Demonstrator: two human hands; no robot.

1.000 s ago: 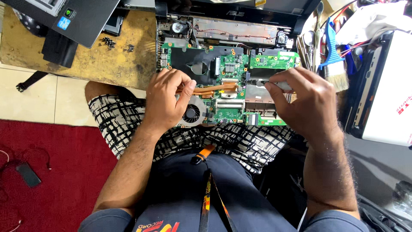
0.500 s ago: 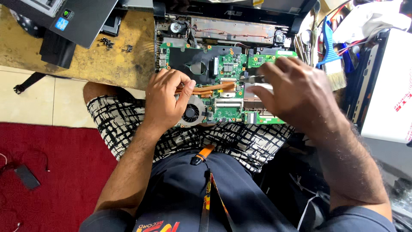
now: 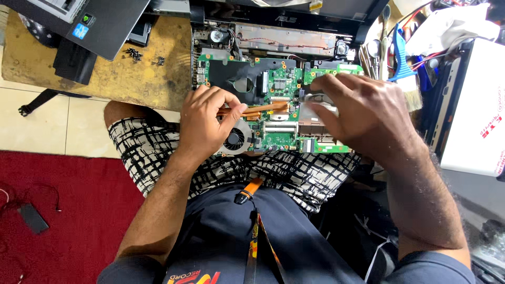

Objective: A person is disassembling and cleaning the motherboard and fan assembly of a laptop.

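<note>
Left hand [image 3: 208, 123] pinches the copper heatpipe [image 3: 263, 109] over the motherboard [image 3: 279, 87]; right hand [image 3: 363, 113] grips a grey metal part [image 3: 315, 105].

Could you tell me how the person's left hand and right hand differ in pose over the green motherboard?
The left hand is curled, its fingertips on the copper heat pipe above the cooling fan. The right hand lies flatter, fingers reaching left over the board's right half, on a silvery part. Both rest on the motherboard.
</note>
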